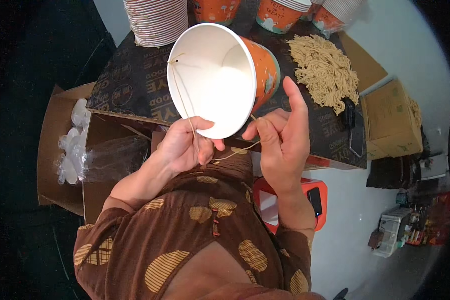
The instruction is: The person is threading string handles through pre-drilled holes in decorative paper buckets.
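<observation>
We are looking down at a dark bench covered with printed black sheeting, set on a pale floor with an open cardboard box at its left side. On the far right of the bench lies a loose heap of tan strings, kept within reach of the right hand, and along the far edge stand stacks of cups, some orange, some nested with only their striped rims showing. We hold a big paper cup, white inside and orange outside, tipped on its side above the near edge of the bench so its open mouth faces us and the rim is easy to get at. A thin string runs from a small hole near the left rim down to our left hand, whose fingers are closed around it while also steadying the lower rim. Our right hand sits just beside the cup's right wall, thumb and middle fingers pinched on the other end of the string, the forefinger pointing up and clear. Down by our lap an orange case rests near the right forearm.
</observation>
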A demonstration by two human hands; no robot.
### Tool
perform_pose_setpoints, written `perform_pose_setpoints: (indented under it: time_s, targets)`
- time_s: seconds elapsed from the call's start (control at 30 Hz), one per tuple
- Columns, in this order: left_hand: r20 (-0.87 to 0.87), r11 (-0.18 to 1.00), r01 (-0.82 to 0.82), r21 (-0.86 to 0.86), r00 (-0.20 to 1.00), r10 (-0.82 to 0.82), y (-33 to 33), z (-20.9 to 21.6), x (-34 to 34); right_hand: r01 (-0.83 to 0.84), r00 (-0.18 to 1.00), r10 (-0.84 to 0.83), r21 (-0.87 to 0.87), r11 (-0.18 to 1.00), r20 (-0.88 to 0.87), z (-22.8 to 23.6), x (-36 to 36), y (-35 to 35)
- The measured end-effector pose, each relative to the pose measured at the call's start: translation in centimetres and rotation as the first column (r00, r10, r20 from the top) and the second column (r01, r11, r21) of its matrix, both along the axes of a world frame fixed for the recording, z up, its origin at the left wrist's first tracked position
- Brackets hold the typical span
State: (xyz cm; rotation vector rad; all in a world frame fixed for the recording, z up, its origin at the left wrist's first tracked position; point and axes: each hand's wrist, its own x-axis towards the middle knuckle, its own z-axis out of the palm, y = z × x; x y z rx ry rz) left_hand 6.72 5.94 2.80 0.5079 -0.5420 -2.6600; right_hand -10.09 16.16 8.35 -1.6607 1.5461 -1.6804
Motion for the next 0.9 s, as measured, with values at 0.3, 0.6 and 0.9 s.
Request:
perform_pose_setpoints:
  time_s: [0.3, 0.6, 0.9]
  targets:
    - [-0.007, 0.999, -0.024, -0.035, 1.0, 0.023, 0.3, 0.0, -0.2, 0.007, 1.0, -0.007, -0.003, 1.0, -0.017, -0.2, -0.2, 0.0]
    - [0.105, 0.945, -0.134, -0.3, 0.98, 0.172, 1.0, 1.2, -0.5, 0.106, 0.961, -0.101, 0.005, 0.994, -0.259, -1.6, -0.7, -0.1]
    - [0.256, 0.862, -0.149, -0.485, 0.918, 0.303, 1.3, 0.9, -1.4, 0.13, 0.988, -0.144, -0.197, 0.972, -0.056, -6.0, -0.5, -2.1]
